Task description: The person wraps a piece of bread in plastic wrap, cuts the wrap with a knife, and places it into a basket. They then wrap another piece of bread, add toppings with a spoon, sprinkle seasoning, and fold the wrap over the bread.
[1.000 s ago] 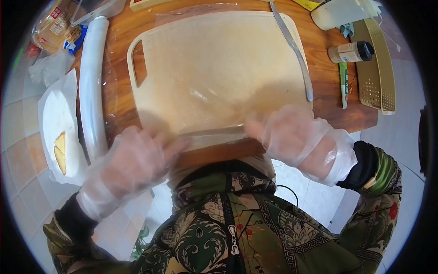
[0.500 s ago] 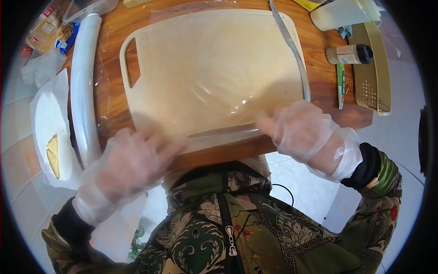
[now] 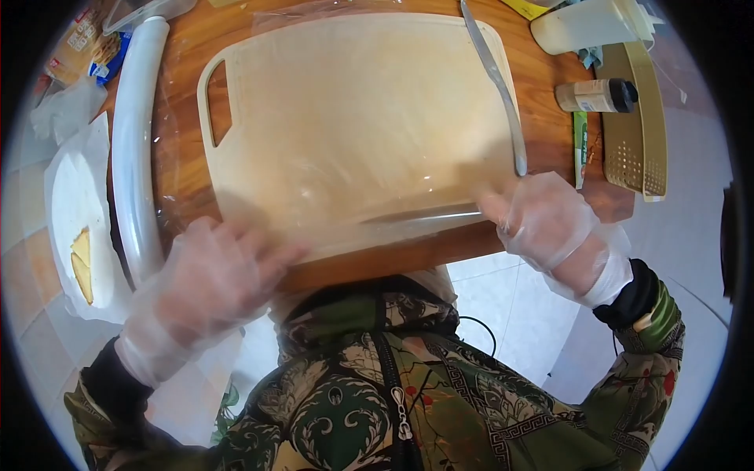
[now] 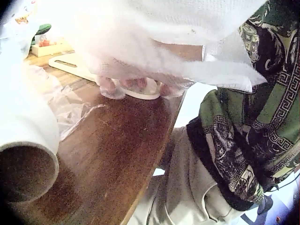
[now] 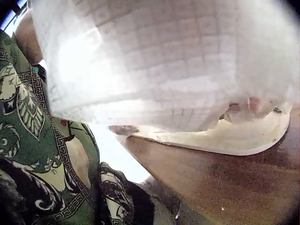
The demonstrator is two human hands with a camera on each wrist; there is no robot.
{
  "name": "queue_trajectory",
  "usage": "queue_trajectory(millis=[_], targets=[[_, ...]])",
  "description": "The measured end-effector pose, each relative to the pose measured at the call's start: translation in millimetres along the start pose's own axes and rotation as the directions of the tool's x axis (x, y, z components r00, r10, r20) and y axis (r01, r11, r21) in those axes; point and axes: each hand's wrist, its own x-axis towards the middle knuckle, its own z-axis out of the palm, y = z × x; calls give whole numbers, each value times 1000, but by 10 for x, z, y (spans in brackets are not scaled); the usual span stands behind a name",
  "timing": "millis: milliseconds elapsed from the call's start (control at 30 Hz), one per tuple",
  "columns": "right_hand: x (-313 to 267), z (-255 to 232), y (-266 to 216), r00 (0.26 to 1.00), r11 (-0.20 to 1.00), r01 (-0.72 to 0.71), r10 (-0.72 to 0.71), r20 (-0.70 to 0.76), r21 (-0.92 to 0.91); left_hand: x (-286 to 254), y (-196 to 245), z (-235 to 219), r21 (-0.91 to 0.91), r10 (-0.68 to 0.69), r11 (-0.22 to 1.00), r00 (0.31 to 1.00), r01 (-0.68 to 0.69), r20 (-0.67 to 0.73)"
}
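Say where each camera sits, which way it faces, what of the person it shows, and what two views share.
Head: worn on the head, facing forward and down at the cutting board; shows the gloved left hand, right hand and jacket.
Left wrist: looks past the left hand over the table; jacket and trousers show.
Right wrist: looks along the right hand's glove toward the board's edge; jacket shows.
Shared: head and left wrist views both show the board and the roll.

Clear, shiny plastic film [image 3: 314, 191] lies spread over the cream cutting board [image 3: 206, 102], lightly creased near its front edge.
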Motion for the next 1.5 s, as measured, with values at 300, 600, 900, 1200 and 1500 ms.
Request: queue_trajectory(millis=[300, 600, 900, 1200, 1500], targets=[[-185, 129, 86, 992, 999, -36, 38, -119, 18, 10, 21, -26, 18, -5, 1000, 1000, 5, 11], [-344, 130, 111, 991, 990, -115, 108, -84, -86, -13, -3, -9, 8, 7, 1000, 1000, -7, -9], [-721, -152, 106, 930, 939, -343, 341, -139, 13, 20, 30, -65, -25, -11, 1000, 1000, 11, 14], [-469, 242, 400, 679, 737, -670, 657, -328, 89, -2, 54, -107, 50, 5, 999, 1000, -5, 2], [-174, 217, 360, 629, 656, -749, 747, -214, 90, -62, 28, -85, 47, -8, 999, 1000, 9, -28]])
